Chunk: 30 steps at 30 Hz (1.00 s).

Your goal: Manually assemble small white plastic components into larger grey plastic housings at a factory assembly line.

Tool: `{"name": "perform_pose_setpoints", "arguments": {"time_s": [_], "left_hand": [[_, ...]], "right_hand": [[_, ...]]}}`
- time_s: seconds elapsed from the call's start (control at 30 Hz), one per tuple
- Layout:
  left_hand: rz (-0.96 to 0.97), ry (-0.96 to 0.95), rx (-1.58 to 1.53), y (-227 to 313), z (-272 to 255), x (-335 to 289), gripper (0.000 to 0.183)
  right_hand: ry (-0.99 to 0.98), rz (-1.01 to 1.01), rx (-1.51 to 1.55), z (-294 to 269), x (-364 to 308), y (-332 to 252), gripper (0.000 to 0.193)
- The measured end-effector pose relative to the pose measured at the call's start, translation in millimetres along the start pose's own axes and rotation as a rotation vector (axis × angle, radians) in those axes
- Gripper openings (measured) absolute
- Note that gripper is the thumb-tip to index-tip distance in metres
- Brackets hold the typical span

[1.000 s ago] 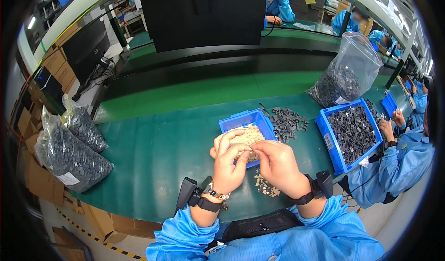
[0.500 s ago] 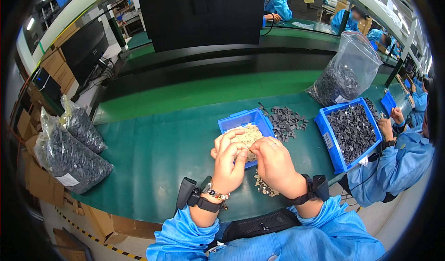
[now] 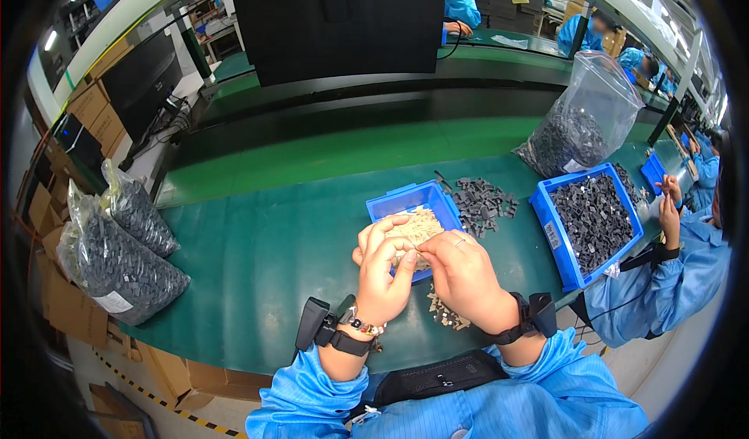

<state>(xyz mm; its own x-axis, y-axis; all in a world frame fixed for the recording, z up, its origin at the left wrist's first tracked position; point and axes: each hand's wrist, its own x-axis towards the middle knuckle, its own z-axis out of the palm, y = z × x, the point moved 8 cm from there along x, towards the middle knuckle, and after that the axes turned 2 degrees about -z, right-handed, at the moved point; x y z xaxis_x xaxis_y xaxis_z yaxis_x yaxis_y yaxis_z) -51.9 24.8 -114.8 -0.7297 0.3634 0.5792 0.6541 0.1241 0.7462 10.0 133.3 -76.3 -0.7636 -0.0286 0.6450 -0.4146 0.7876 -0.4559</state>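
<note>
My left hand (image 3: 385, 263) and my right hand (image 3: 462, 271) meet fingertip to fingertip over the near part of a small blue bin (image 3: 388, 205). Both are closed in a pinch; whatever sits between the fingertips is too small and covered to name. Many small beige pieces (image 3: 425, 222) fill the bin, partly hidden by my hands. Just right of the bin lies a loose heap of small black pieces (image 3: 484, 205). Below my right hand, close to the table's front edge, is a scatter of small beige and dark pieces (image 3: 446, 314).
A larger blue bin (image 3: 550, 240) full of black pieces stands to the right, with an open clear bag (image 3: 577, 127) of them behind it. Two filled bags (image 3: 129, 263) sit at the left. A co-worker's hands (image 3: 669, 205) are at the far right. A dark monitor (image 3: 339, 30) hangs ahead.
My hands stay over the bin, with only a slight shift of the fingers. At the right, the co-worker's hands have risen and come together.
</note>
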Motion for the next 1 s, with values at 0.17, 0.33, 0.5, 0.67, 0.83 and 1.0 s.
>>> {"name": "perform_pose_setpoints", "arguments": {"time_s": [0.17,0.33,0.5,0.67,0.83,1.0], "left_hand": [[0.006,-0.018,0.020,2,2,0,0.008],[-0.003,-0.027,0.032,1,3,0,0.008],[-0.016,-0.017,0.052,1,2,0,0.007],[-0.069,0.035,0.061,-3,-4,0,0.006],[-0.063,0.031,0.040,-3,-3,1,0.008],[-0.009,0.007,-0.013,1,-3,1,0.010]], "right_hand": [[0.016,-0.045,-0.058,-1,0,-3,0.011],[-0.019,-0.029,-0.131,0,0,-2,0.016],[0.027,-0.029,-0.181,-9,5,1,0.015],[0.082,-0.024,-0.244,-18,10,-1,0.010],[0.047,0.025,-0.045,-14,9,6,0.006],[-0.092,0.232,0.327,-4,7,14,0.007]]}}
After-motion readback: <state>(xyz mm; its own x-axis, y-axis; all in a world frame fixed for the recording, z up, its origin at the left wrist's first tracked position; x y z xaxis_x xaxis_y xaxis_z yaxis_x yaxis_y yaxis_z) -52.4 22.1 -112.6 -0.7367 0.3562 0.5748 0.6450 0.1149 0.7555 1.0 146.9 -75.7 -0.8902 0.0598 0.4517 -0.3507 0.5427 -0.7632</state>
